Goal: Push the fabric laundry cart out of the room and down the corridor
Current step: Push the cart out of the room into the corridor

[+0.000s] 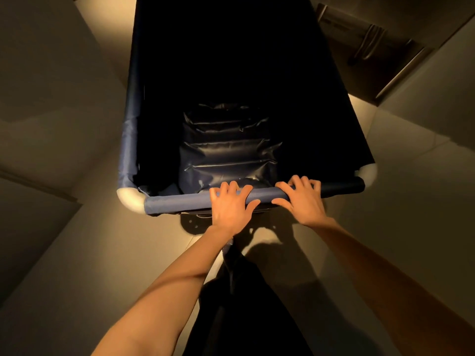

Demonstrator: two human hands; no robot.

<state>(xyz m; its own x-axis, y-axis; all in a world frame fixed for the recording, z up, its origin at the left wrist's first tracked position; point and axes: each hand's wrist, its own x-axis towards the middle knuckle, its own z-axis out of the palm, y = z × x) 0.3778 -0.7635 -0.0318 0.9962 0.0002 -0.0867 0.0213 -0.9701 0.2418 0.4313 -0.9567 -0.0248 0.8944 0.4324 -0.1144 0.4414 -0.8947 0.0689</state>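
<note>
The dark blue fabric laundry cart fills the middle of the head view, its near rail wrapped in blue cloth with white corner joints. Inside it I see only dark wrinkled lining at the bottom. My left hand rests over the near rail just right of its middle, fingers curled over the top. My right hand holds the same rail further right, fingers spread over it. Both forearms reach forward from the bottom of the view.
Pale walls stand close on the left and on the right of the cart, in dim warm light. A wooden door or cabinet front shows at the upper right. A cart wheel is under the near rail. My dark trousers are below.
</note>
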